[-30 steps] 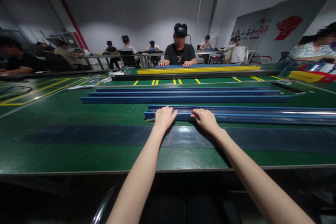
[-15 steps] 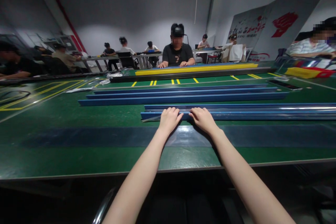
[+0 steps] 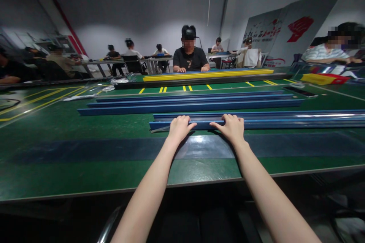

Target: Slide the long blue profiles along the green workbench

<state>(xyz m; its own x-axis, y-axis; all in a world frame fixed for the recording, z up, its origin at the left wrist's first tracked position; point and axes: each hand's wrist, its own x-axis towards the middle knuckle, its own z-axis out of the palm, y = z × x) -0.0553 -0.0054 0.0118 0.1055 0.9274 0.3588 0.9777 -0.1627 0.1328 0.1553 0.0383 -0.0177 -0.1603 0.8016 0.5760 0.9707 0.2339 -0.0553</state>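
Clasping blue rail [image 3: 203, 125], left grip [image 3: 179, 128], right grip [image 3: 234, 127], both half closed

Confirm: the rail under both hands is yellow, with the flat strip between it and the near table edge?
Not yellow: the head view shows a blue rail under the left hand and right hand. The flat strip is between it and the near table edge.

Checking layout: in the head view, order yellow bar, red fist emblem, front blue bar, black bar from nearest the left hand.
1. Front blue bar, under the hand
2. Black bar, ahead
3. Yellow bar, just beyond
4. Red fist emblem, far right
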